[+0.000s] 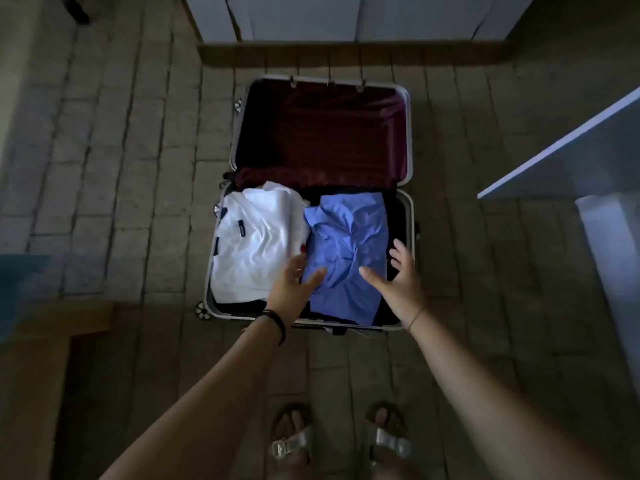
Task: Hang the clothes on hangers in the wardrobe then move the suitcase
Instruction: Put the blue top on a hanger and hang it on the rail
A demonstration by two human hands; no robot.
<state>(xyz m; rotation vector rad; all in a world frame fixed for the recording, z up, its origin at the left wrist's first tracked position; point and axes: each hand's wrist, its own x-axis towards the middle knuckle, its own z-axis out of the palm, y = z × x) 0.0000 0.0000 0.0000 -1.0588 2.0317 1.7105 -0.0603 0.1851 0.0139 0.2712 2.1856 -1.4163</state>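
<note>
Suitcase lies open flat on the tiled floor in front of the wardrobe, wheel end to our left, so each shell's long axis runs left-right. The maroon-lined half is far, the packed half near us. In the packed half, left to right:
- folded white garment, long side running away from us
- our left hand over the seam between white and blue, fingers straight and spread, holding nothing
- folded blue shirt, long axis also near-far, collar end far
- our right hand over the shirt's right edge, fingers apart, nothing gripped

We can't tell if either hand touches cloth. White counter edge at far right
</note>
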